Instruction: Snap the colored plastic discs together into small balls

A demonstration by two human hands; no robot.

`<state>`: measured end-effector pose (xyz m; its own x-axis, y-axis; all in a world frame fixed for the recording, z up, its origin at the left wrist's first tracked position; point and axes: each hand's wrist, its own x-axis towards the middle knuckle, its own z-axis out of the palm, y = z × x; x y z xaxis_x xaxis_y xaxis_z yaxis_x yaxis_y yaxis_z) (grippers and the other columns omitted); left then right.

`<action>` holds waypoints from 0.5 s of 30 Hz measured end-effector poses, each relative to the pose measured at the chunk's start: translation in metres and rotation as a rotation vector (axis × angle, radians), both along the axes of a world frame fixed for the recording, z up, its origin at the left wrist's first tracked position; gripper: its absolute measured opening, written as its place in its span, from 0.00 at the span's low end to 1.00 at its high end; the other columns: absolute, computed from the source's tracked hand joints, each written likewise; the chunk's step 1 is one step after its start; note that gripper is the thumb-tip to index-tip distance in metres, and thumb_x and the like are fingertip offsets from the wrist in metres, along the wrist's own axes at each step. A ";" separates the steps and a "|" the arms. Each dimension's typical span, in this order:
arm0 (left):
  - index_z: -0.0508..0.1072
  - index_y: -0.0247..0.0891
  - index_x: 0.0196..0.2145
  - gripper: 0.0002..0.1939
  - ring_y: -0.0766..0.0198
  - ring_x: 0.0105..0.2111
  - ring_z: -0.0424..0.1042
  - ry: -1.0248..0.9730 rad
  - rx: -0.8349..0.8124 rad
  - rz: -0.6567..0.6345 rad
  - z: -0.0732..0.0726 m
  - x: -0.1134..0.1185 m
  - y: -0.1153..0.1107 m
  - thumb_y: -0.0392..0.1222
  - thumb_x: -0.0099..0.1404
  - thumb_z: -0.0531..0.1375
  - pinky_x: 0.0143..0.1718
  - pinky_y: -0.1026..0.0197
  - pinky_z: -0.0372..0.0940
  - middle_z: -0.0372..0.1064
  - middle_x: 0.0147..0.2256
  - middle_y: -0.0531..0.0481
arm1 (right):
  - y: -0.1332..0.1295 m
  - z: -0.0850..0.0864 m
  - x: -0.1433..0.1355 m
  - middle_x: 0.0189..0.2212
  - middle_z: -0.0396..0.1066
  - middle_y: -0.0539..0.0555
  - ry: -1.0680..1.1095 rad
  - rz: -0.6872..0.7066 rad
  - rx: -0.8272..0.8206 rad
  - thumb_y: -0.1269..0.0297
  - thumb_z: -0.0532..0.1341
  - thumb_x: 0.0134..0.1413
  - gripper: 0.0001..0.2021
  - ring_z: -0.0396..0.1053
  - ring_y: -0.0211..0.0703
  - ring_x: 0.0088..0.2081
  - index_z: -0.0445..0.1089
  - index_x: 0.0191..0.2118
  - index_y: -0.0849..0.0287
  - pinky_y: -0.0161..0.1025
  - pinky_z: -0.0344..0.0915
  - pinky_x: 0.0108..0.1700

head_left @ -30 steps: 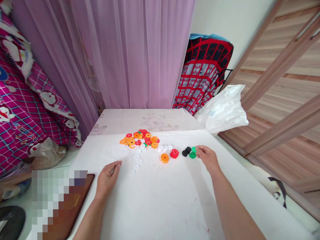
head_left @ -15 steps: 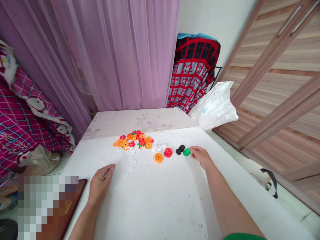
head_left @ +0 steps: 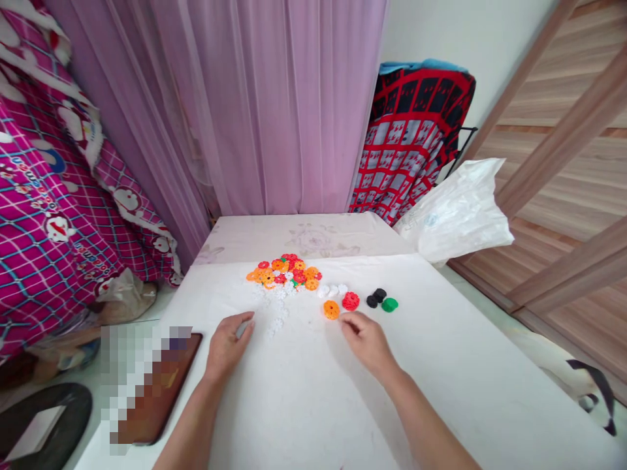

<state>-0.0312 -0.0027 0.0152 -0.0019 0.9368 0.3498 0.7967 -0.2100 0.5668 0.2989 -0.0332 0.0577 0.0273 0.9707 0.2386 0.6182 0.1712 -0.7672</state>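
On the white-covered table, a mixed pile of orange, red, white and green flower-shaped pieces (head_left: 289, 269) lies toward the back, with loose white flower pieces (head_left: 279, 313) trailing in front. My left hand (head_left: 230, 346) rests left of these white pieces, its thumb and forefinger slightly apart with nothing visible between them. Right of the pile are small orange (head_left: 331, 310), red (head_left: 351, 301), white (head_left: 333, 291), black (head_left: 377, 297) and green (head_left: 390, 305) groups. Just below the orange group is my right hand (head_left: 365, 339), fingers loosely curled and apart, seemingly holding nothing.
A dark brown flat object (head_left: 166, 391), partly pixelated, lies at the table's left edge. Beyond the right edge stands a white plastic bag (head_left: 455, 212). Purple curtains (head_left: 294, 111) hang behind the table, and a wooden wardrobe (head_left: 563, 176) is at the right.
My right hand has left the green group and moved left, close to the orange one. My left hand is nearer the loose white pieces. The whole view has shifted left.
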 end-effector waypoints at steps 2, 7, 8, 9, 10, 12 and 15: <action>0.75 0.43 0.44 0.18 0.56 0.46 0.72 0.064 0.035 -0.079 -0.001 0.005 -0.005 0.53 0.62 0.55 0.50 0.50 0.66 0.76 0.44 0.47 | -0.006 -0.007 -0.036 0.31 0.72 0.51 -0.100 0.173 -0.043 0.65 0.53 0.54 0.11 0.68 0.36 0.29 0.73 0.34 0.55 0.32 0.62 0.35; 0.75 0.47 0.46 0.17 0.51 0.53 0.67 0.214 0.074 -0.161 -0.004 0.022 -0.018 0.52 0.60 0.60 0.54 0.44 0.62 0.70 0.52 0.47 | 0.007 -0.019 -0.093 0.38 0.72 0.52 -0.262 0.162 -0.104 0.71 0.55 0.54 0.12 0.69 0.36 0.36 0.72 0.42 0.56 0.30 0.61 0.40; 0.75 0.47 0.45 0.16 0.50 0.53 0.67 0.224 0.069 -0.146 -0.004 0.025 -0.020 0.51 0.60 0.60 0.54 0.43 0.62 0.70 0.52 0.47 | 0.012 -0.019 -0.100 0.40 0.72 0.53 -0.304 0.140 -0.119 0.70 0.55 0.55 0.14 0.69 0.37 0.38 0.71 0.45 0.55 0.30 0.60 0.41; 0.76 0.47 0.44 0.15 0.50 0.53 0.67 0.226 0.064 -0.131 -0.004 0.027 -0.021 0.50 0.60 0.60 0.54 0.43 0.62 0.70 0.52 0.47 | 0.017 -0.018 -0.106 0.41 0.71 0.53 -0.345 0.115 -0.139 0.70 0.54 0.56 0.15 0.69 0.38 0.40 0.70 0.48 0.55 0.31 0.60 0.42; 0.76 0.47 0.43 0.13 0.51 0.53 0.67 0.221 0.058 -0.117 -0.003 0.029 -0.021 0.48 0.61 0.60 0.54 0.43 0.63 0.71 0.51 0.47 | 0.022 -0.015 -0.111 0.41 0.71 0.53 -0.386 0.087 -0.161 0.69 0.54 0.57 0.16 0.69 0.38 0.40 0.68 0.50 0.55 0.32 0.60 0.42; 0.76 0.46 0.42 0.12 0.52 0.52 0.68 0.206 0.051 -0.099 -0.003 0.031 -0.019 0.47 0.61 0.60 0.53 0.44 0.63 0.72 0.50 0.47 | 0.029 -0.010 -0.120 0.42 0.70 0.54 -0.469 0.040 -0.208 0.65 0.54 0.58 0.18 0.70 0.39 0.39 0.65 0.54 0.54 0.33 0.60 0.39; 0.76 0.45 0.42 0.12 0.53 0.51 0.69 0.185 0.052 -0.089 -0.001 0.031 -0.017 0.46 0.61 0.60 0.53 0.45 0.64 0.72 0.49 0.47 | 0.035 -0.003 -0.127 0.42 0.70 0.54 -0.564 0.038 -0.254 0.61 0.54 0.59 0.17 0.70 0.41 0.37 0.65 0.53 0.52 0.34 0.59 0.37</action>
<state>0.0000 -0.0200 0.0137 0.1492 0.9110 0.3845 0.8631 -0.3098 0.3989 0.1721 0.0022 0.0549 -0.0709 0.9970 -0.0323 0.9374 0.0555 -0.3438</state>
